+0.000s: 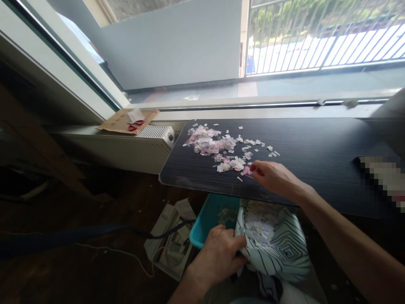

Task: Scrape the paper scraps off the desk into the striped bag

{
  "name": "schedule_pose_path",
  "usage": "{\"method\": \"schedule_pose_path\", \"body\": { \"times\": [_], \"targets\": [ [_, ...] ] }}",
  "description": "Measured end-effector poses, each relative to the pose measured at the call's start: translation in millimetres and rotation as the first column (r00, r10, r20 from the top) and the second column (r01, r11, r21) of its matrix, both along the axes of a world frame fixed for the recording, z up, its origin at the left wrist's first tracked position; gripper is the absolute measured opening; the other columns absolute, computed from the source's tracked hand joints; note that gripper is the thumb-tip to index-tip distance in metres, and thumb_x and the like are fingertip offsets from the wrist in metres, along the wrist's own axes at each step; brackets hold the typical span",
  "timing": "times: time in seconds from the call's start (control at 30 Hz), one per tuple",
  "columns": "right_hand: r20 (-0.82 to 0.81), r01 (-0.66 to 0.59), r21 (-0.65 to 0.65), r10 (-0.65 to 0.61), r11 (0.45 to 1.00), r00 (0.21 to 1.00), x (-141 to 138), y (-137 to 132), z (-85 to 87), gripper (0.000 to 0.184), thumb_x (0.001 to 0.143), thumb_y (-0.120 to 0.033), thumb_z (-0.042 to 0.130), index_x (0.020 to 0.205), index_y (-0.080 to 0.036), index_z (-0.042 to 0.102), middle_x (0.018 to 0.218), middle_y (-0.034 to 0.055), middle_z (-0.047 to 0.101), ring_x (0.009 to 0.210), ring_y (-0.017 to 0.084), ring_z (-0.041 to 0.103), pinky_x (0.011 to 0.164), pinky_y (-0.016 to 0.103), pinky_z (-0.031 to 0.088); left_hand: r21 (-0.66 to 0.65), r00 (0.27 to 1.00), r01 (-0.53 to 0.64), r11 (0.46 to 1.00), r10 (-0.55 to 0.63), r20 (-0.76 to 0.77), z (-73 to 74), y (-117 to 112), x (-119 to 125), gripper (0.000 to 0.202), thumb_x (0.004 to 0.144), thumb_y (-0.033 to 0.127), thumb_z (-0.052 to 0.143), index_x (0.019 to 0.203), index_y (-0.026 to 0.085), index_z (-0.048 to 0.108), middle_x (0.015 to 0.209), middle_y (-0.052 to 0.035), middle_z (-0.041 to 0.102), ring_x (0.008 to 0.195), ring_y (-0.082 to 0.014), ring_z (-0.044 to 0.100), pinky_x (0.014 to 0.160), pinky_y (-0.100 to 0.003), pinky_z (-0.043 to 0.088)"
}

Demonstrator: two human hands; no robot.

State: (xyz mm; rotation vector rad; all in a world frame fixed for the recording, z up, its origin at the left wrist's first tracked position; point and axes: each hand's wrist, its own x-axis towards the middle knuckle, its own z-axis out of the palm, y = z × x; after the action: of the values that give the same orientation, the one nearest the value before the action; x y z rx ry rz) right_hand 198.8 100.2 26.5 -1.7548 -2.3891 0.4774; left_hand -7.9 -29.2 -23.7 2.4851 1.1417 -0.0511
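A heap of small white and pink paper pieces [209,141] lies on the dark tabletop [300,143], with loose ones scattered to its right. At the heap's near right end is my right hand [268,175], its fingers curled together beside a pink piece [247,170]; what they pinch, if anything, is hidden. Below the table edge, my left hand [218,251] grips the rim of a white cloth bag with dark line patterns [287,253]. The bag hangs open, and many similar paper pieces [261,228] are inside.
Left of the bag stands a turquoise bin [202,219] with some pieces in it. A grey-white open box [174,249] and a cable [142,266] are on the floor. Red scissors [136,125] rest on brown paper [114,120] by the radiator [158,133]. A blurred object [382,177] is at right.
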Motion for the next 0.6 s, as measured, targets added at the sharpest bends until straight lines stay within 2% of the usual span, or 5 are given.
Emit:
{"method": "schedule_pose_path", "body": {
  "times": [0.17,0.33,0.47,0.6],
  "targets": [
    [0.074,0.003,-0.092,0.004,0.996,0.997,31.1,-19.7,4.5,0.020,0.080,-0.029,0.046,0.084,-0.024,0.065,0.068,0.0013,0.064,0.056,0.014,0.053,0.051,0.024,0.029,-0.011,1.000,-0.011,1.000,0.012,0.028,-3.7,-0.4,-3.4,0.011,0.078,0.032,0.064,0.081,0.022,0.061,0.067,0.0016,0.059,0.065,-0.0173,0.056,0.068,-0.028,0.037],
    [0.083,0.122,-0.016,-0.120,0.992,0.989,57.9,-25.5,4.7,0.020,0.080,-0.032,0.047,0.085,-0.025,0.066,0.068,0.0013,0.065,0.057,0.015,0.055,0.051,0.024,0.031,-0.019,0.999,0.002,1.000,-0.001,0.036,-3.4,3.1,-3.3,0.010,0.079,0.031,0.064,0.080,0.022,0.060,0.068,0.0016,0.059,0.065,-0.0171,0.055,0.069,-0.028,0.038],
    [-0.002,0.095,0.001,-0.095,0.995,0.995,45.8,-9.7,1.6,0.024,0.084,-0.033,0.043,0.086,-0.023,0.064,0.070,0.0011,0.065,0.057,0.013,0.053,0.052,0.023,0.031,-0.012,1.000,0.014,1.000,-0.014,0.028,0.0,4.1,0.0,0.010,0.078,0.030,0.065,0.079,0.022,0.059,0.068,0.0018,0.059,0.066,-0.0173,0.055,0.068,-0.028,0.038],
    [-0.003,0.054,-0.012,-0.054,0.998,0.999,25.7,6.5,0.1,0.026,0.085,-0.030,0.040,0.088,-0.020,0.063,0.070,0.0034,0.064,0.061,0.014,0.053,0.054,0.023,0.031,-0.010,1.000,-0.001,1.000,0.001,0.022,1.0,0.4,0.8,0.010,0.077,0.030,0.065,0.078,0.022,0.059,0.067,0.0019,0.059,0.064,-0.0168,0.055,0.069,-0.028,0.038]
  ]
}}
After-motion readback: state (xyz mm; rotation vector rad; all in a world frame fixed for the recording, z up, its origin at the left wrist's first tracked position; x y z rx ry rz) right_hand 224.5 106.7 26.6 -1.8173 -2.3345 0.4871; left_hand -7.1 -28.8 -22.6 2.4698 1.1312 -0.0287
